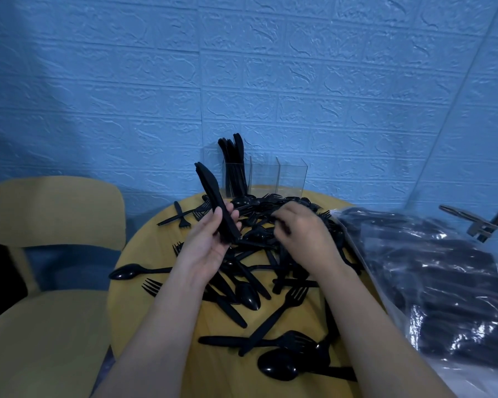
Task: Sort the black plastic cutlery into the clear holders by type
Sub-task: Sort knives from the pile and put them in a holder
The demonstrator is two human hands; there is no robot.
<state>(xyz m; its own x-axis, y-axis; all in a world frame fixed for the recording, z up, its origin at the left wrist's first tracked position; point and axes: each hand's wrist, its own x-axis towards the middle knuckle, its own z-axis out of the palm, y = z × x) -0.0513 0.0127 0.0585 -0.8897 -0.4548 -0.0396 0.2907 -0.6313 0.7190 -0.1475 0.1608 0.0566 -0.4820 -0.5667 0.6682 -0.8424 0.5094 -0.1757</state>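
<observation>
A stack of black knives (213, 202) stands upright in my left hand (210, 239), fingers curled around its handles, above the loose cutlery pile (259, 254) on the yellow table (144, 254), where my right hand (302, 234) pinches into the heap, near the clear holders (265, 176) at the far edge.

Glossy black plastic cutlery (259, 271); clear smooth holders (276, 179); embossed wall (242, 81).

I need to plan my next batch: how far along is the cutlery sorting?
Early. Done: only the leftmost compartment of the clear holder has knives; the others look empty. In hand: the left hand grips a bundle of knives while the right hand reaches into the pile. Left: forks and spoons spread over the yellow table, plus a full bag.
</observation>
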